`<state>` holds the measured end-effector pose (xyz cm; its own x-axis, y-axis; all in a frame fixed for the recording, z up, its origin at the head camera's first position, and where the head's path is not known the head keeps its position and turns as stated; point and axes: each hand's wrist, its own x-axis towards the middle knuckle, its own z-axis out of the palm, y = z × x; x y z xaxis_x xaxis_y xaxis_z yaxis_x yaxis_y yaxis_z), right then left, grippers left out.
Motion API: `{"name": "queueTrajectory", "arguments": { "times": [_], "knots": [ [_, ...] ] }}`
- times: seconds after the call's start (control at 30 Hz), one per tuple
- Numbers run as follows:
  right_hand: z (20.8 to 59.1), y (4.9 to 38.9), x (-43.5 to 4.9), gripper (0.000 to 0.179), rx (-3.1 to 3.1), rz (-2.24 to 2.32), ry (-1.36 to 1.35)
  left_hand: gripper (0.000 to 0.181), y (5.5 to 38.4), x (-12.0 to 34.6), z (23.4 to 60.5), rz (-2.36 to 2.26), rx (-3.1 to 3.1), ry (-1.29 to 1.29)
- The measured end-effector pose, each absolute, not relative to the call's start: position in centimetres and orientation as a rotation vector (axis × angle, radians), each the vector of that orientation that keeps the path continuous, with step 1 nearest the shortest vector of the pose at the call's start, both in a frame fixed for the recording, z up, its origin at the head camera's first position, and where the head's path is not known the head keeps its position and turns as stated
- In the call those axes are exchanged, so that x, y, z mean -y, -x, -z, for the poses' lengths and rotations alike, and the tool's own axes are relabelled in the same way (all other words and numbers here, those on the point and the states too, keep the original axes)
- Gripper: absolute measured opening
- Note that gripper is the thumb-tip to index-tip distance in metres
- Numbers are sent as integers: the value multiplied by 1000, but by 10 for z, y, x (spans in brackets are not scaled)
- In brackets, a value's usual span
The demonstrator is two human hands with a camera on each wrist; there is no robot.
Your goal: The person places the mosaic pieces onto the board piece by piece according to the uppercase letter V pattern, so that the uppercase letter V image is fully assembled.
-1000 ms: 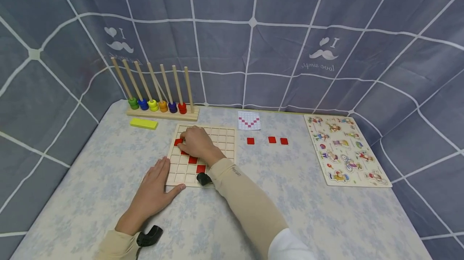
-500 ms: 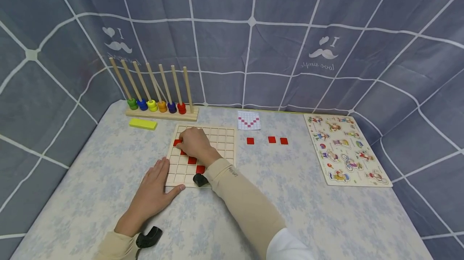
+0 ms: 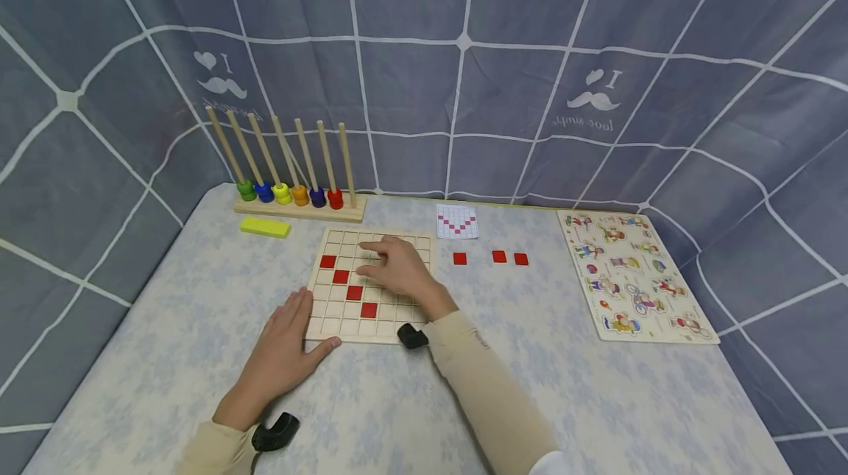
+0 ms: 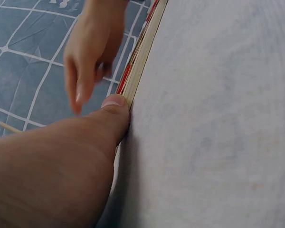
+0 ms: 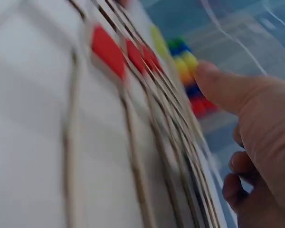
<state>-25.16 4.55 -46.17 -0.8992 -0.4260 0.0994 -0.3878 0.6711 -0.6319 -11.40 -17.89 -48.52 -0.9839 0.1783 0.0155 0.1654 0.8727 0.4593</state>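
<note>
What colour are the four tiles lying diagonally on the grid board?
Red; the tiles show best in the head view.

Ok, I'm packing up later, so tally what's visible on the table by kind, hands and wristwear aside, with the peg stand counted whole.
Red square tiles: 7
Wooden grid board: 1
Pattern card: 1
Yellow block: 1
Peg stand: 1
Picture puzzle board: 1
Total: 12

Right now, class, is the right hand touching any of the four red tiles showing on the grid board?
Apart: the head view shows bare grid board between the right hand and all four red tiles.
</note>
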Motion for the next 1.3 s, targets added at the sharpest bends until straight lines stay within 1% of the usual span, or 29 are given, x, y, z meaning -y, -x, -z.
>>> {"name": "queueTrajectory", "arguments": {
  "times": [0.17, 0.3, 0.4, 0.5, 0.63, 0.8, 1.07, 1.3],
  "knots": [
    [467, 253, -139, 54, -2799, 1338, 545, 102, 113, 181, 487, -747, -3031, -260],
    [469, 250, -208, 58, -2821, 1408, 351, 103, 112, 180, 489, -762, -3013, -254],
    [470, 248, -245, 60, -2842, 1403, 228, 103, 113, 180, 490, -760, -3021, -263],
    [473, 246, -268, 62, -2873, 1359, 125, 102, 114, 180, 489, -754, -3035, -275],
    [478, 241, -286, 65, -2916, 1296, 20, 102, 114, 180, 488, -754, -3035, -279],
    [486, 234, -294, 64, -2976, 1177, -43, 102, 110, 180, 489, -741, -3032, -274],
    [486, 235, -291, 47, -3091, 1073, -198, 102, 113, 179, 484, -727, -3043, -285],
    [486, 231, -296, 43, -3012, 1051, -236, 103, 113, 177, 486, -729, -3026, -277]
  ]
}}
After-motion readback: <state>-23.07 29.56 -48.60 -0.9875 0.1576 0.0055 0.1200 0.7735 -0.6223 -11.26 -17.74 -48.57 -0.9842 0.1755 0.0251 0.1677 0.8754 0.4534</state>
